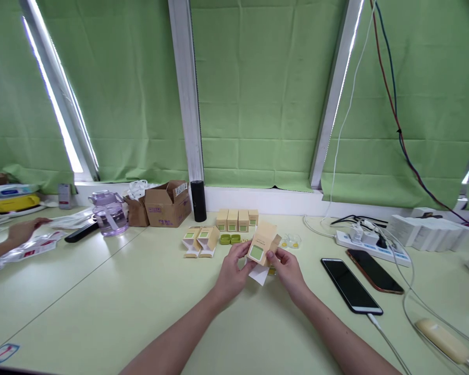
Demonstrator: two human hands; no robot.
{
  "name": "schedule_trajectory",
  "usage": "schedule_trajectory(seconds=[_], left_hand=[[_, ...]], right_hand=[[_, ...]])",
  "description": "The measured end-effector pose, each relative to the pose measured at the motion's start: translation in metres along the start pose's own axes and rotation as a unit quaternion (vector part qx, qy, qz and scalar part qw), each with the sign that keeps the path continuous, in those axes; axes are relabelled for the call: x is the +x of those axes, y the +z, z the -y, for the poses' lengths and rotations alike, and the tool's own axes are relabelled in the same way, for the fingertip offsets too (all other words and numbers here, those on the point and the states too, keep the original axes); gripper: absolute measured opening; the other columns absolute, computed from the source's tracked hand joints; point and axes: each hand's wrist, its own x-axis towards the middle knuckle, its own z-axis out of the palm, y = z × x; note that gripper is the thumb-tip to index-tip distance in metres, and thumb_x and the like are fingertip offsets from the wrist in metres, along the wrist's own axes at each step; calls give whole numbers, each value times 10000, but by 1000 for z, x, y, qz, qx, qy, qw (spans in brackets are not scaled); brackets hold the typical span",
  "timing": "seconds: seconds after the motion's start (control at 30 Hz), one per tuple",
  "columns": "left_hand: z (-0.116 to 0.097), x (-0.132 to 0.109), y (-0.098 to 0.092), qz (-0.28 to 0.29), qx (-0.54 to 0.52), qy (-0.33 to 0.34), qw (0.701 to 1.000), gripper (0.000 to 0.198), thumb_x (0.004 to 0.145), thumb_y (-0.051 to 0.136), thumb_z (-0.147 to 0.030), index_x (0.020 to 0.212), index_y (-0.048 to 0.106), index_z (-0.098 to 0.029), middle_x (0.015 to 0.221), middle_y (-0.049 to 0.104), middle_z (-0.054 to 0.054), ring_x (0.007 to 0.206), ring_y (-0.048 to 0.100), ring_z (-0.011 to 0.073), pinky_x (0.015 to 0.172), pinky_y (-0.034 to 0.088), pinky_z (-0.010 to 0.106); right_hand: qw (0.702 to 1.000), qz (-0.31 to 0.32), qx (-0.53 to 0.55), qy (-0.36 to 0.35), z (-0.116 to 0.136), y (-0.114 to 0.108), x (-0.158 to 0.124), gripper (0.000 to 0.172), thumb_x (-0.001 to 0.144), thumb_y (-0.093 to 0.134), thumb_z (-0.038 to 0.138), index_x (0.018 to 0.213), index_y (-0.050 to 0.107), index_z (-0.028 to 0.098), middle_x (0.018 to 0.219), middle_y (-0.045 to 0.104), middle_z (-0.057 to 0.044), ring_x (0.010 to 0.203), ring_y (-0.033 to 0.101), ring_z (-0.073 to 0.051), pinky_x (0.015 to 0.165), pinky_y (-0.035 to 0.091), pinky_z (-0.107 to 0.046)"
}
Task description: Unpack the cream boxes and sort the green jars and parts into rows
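Counter (140, 312), smooth and pale green, offered broad room leftward while left hand (231, 272) and right hand (290, 272) grasped a tan, green-marked cardboard box (261, 241) by opposite edges.

Prob. an office or small workrm: long pale surface (140, 312), green blinds (269, 94) beyond its far edge, power strip (369, 248) & 2 phones (352, 286) twd right edge, matching small ctns (232, 221) nr far edge, another person's hand (25, 230) twd left edge, purple jug (108, 213) betw.
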Motion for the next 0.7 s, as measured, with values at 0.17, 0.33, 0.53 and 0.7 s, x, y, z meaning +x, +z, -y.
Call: schedule_trajectory(seconds=[0.17,0.33,0.53,0.7], left_hand=[[-4,0,1,6,-43,-65,997,682,748,803,-183,1392,593,-253,1403,612,106,1267,610,289,1100,479,461],[-16,1,3,7,-97,-91,991,726,691,868,-219,1365,598,-209,1332,678,134,1273,607,319,1075,489,460],[-17,3,1,32,-221,-120,967,657,770,841,-452,1325,619,-178,1331,690,163,1190,664,314,1002,528,429],[-15,6,-5,33,-237,-153,959,600,774,821,-532,1227,678,-166,1214,741,147,1117,687,306,880,543,365]], right_hand=[[1000,2,-7,14,2,-1,-1,669,725,698,805,904,800,168,848,777,-102,771,673,-265,716,542,-357],[1000,-8,-6,29,5,0,-2,695,699,708,819,897,817,162,901,797,-122,779,692,-278,694,544,-357],[999,-17,18,45,16,1,-5,676,656,750,809,829,809,158,816,785,-112,717,677,-260,627,533,-340],[998,-40,18,46,18,1,-6,671,632,777,793,804,802,144,795,784,-118,692,673,-255,624,528,-343]])
